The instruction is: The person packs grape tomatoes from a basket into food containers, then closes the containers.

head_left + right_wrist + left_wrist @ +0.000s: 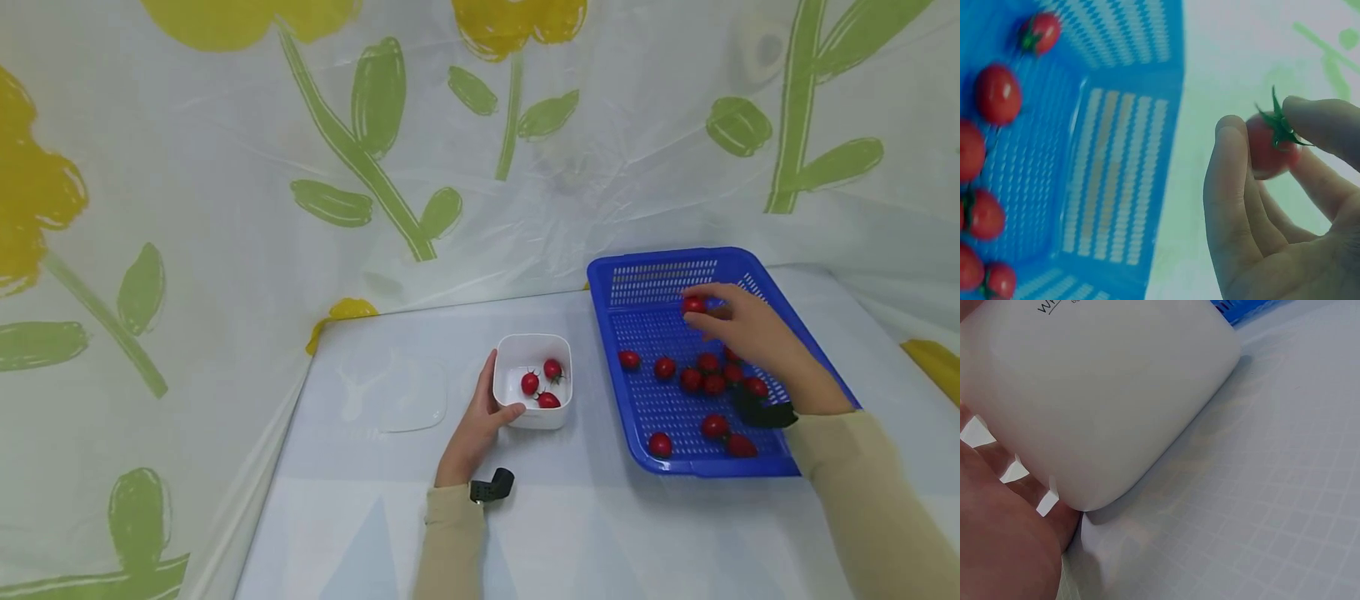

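My right hand (742, 327) pinches a cherry tomato (694, 306) between thumb and fingers, over the far part of a blue plastic basket (609, 379). In the right wrist view the held tomato (1266, 147) shows its green stem leaves. My left hand (478, 425) grips a small white square container (542, 419), thumb at its near rim and fingers along its left side. Three cherry tomatoes lie inside it, one of them (530, 383) at the left. Up close, the left wrist view shows the container's smooth wall (1104, 394) and dark lettering.
Several more cherry tomatoes, such as one near the basket's front (660, 444), lie spread over the basket floor. A translucent lid (416, 404) rests on the white table cover (375, 492) left of the container. A flower-patterned sheet (247, 208) hangs behind the table.
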Motion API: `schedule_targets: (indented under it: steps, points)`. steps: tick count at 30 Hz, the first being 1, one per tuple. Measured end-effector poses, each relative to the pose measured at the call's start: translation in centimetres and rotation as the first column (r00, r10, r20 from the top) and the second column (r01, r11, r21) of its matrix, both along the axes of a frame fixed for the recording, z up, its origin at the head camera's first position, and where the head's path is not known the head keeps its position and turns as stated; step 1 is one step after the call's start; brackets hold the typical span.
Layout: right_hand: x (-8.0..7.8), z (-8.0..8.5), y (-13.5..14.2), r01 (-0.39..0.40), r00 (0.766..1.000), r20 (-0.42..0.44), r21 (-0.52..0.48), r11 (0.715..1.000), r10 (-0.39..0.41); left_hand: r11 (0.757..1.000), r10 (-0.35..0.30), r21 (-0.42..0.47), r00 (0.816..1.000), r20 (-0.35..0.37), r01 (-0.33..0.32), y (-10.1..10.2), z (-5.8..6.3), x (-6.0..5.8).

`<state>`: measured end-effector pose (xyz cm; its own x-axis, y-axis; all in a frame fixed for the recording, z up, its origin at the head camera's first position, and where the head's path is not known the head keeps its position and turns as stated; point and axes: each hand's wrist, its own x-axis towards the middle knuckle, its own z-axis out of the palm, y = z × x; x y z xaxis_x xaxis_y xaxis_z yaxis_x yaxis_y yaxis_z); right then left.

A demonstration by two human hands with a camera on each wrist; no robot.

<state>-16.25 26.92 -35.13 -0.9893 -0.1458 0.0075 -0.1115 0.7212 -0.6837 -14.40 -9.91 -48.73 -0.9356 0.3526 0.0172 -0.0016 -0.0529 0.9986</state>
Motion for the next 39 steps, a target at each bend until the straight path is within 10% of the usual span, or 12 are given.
schedule_targets:
  steps: [13, 39]
  points:
    - [3.6, 0.6, -5.8, -0.008, 1.000, -0.031, -0.181, 0.983, 0.002, 1.000, -0.027, 0.000, 1.000, -0.002, 0.027, 0.1, 2.5, 1.0]
    - [5.1, -3.5, -14.1, 0.070, 0.981, -0.138, -0.422, 0.904, -0.140, 0.999, 0.030, -0.018, 0.999, 0.016, -0.030, 0.2, -0.2, 0.2]
